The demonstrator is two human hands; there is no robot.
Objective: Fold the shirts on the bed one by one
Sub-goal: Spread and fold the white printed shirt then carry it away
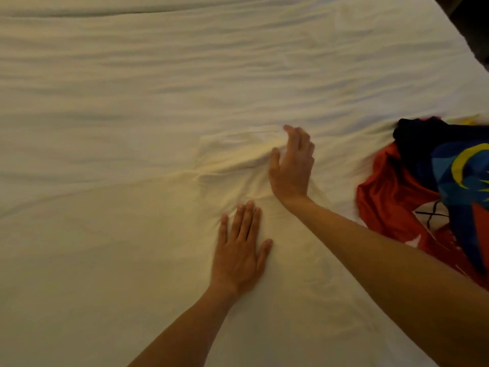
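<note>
White cloth covers nearly everything here: a big bed with a wrinkled white sheet (158, 75) fills the view. On it, near the middle, lies a white shirt of soft cloth (238, 160). It is almost the same colour as the sheet, so its edges are hard to see. Its far part is bunched into small folds and bumps, and its near part looks flatter.

The person's left hand (239, 250) lies flat on the near part of the white shirt. Its palm faces down and its fingers are straight and close together, pressing on the cloth and not gripping anything.

The person's right hand (291, 165) is farther out, on the bunched part of the shirt. It stands tilted on its edge, with the fingers loosely stretched out and the thumb apart. It touches the cloth and pushes against the folds, but the fingers are not curled round anything. The picture is a bit blurry at those fingertips.

At the right side of the bed sits a heap of other shirts: a shiny red shirt (391, 197) underneath, a dark blue shirt with a yellow curved shape (460, 165) on top, and some black cloth (420, 139) behind. The right forearm crosses in front of the heap's near end.
</note>
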